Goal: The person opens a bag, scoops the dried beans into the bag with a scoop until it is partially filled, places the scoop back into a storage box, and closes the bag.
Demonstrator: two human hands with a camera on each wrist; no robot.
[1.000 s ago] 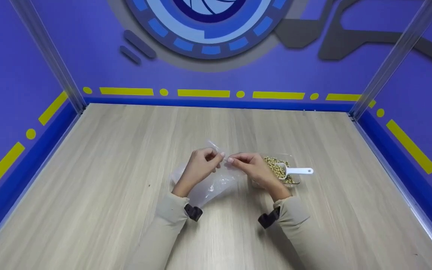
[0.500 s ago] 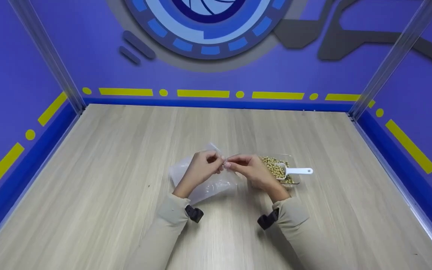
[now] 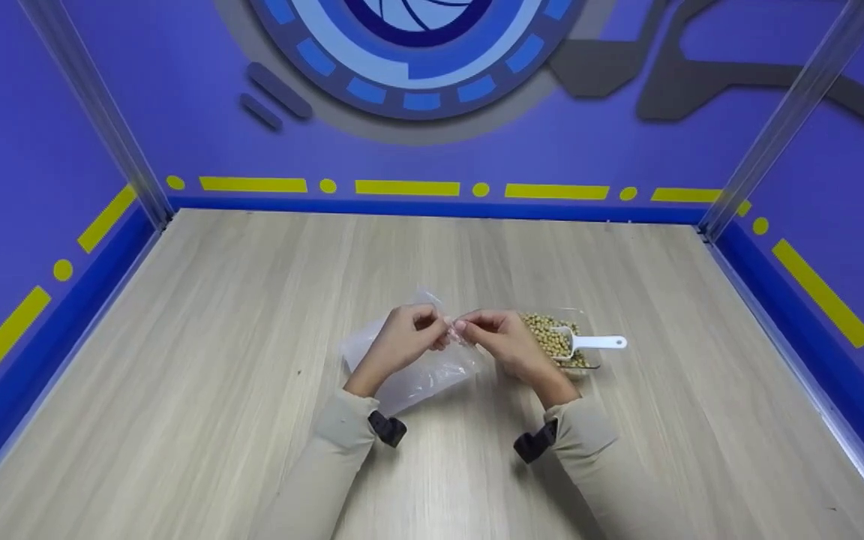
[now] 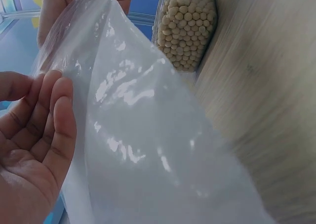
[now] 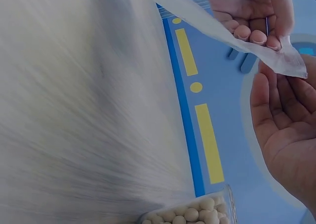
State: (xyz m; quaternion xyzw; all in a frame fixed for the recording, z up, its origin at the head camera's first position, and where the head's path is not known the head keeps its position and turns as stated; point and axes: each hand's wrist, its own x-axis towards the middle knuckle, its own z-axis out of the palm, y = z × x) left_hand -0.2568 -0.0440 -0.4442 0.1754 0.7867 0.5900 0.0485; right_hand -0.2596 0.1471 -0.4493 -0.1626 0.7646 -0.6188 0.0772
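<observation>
A clear plastic bag (image 3: 421,375) hangs from both hands over the middle of the table; its glossy, wrinkled side fills much of the left wrist view. My left hand (image 3: 406,337) pinches the bag's upper edge between thumb and curled fingers. Close beside it, my right hand (image 3: 511,341) pinches a corner of the same edge, the fingertips of both hands almost meeting. In the right wrist view the bag (image 5: 289,63) stretches as a narrow strip between the two hands. A clear container of soybeans (image 3: 541,328) stands just right of my right hand, partly covered by it.
A white scoop (image 3: 601,342) lies in the beans, its handle sticking out to the right over the container's rim. Blue panels (image 3: 432,165) with yellow marks close off the back and sides of the wooden table (image 3: 252,300).
Both hands stay at the bag's edge, with small shifts of the fingertips. The bag's top corner has sunk a little, and its lower part has swung slightly.
</observation>
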